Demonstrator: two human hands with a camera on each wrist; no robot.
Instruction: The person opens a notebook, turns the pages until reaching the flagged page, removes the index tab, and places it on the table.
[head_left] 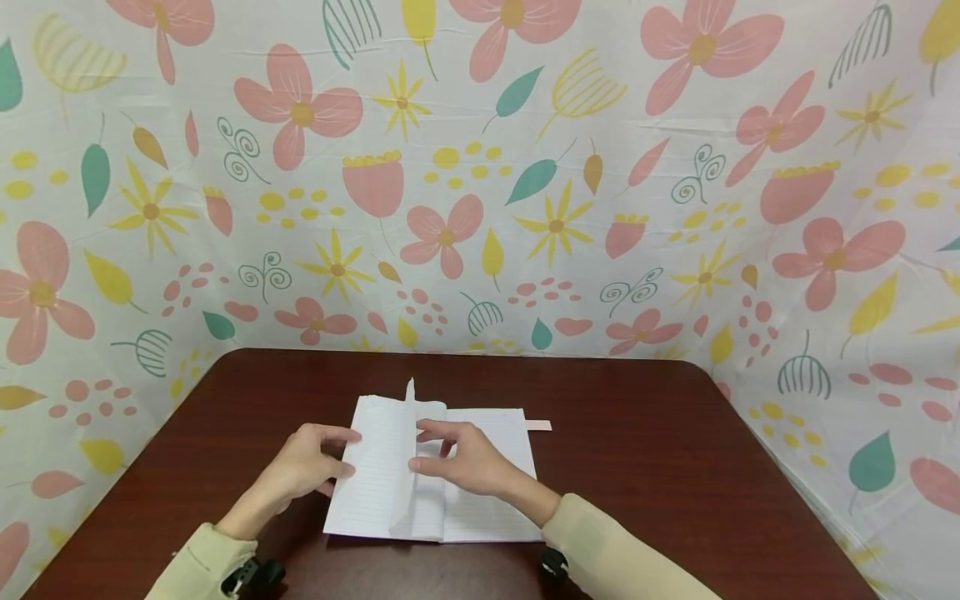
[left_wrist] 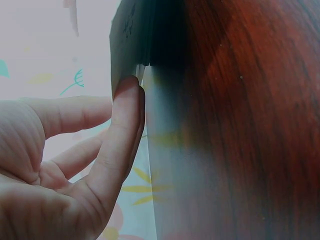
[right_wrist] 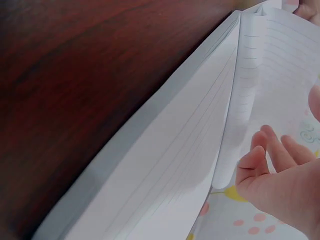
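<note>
An open notebook (head_left: 487, 475) with ruled white pages lies on the dark wooden table. At its left edge, my left hand (head_left: 296, 467) grips the pages and cover between thumb and fingers. The left wrist view shows fingers (left_wrist: 120, 120) against the cover (left_wrist: 127, 45), which bears dark writing. One page (head_left: 403, 479) stands raised and curved left of the spine. My right hand (head_left: 468, 458) holds its free edge, thumb and index finger apart at that edge. In the right wrist view, the other fingers (right_wrist: 270, 155) are bent beside the curved page (right_wrist: 247, 75).
A pale pink tab (head_left: 538, 425) sticks out past the notebook's right edge. The brown table (head_left: 637, 467) has rounded far corners. Behind it hangs a white cloth (head_left: 480, 208) with flowers and leaves, also along both sides.
</note>
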